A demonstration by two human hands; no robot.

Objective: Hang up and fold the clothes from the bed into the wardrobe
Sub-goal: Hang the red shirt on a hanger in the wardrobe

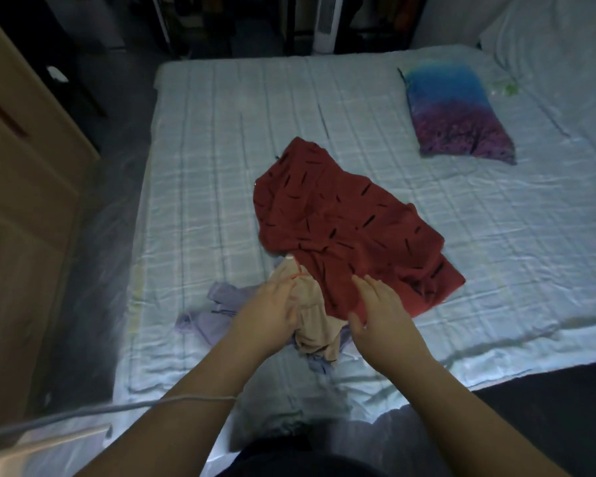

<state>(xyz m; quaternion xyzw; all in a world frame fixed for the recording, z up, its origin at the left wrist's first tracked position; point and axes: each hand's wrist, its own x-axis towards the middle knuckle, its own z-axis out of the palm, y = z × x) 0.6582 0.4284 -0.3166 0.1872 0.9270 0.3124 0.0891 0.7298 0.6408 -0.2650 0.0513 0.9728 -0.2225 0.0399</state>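
Down near the front edge of the bed [221,149], the left hand [269,313] has its fingers closed on a beige garment [312,325] bunched over a lilac garment [203,316]. Just beside it, the right hand [381,316] rests with fingers spread, thumb apart, on the red garment [341,225].

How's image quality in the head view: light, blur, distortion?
Head view: dim, bluish cast, brightest on the pale checked bedsheet; far room nearly black. Wide-angle bend curves the tan wooden wardrobe at left. Edges soft; red black-dashed garment and both hands, left and right, fairly sharp.
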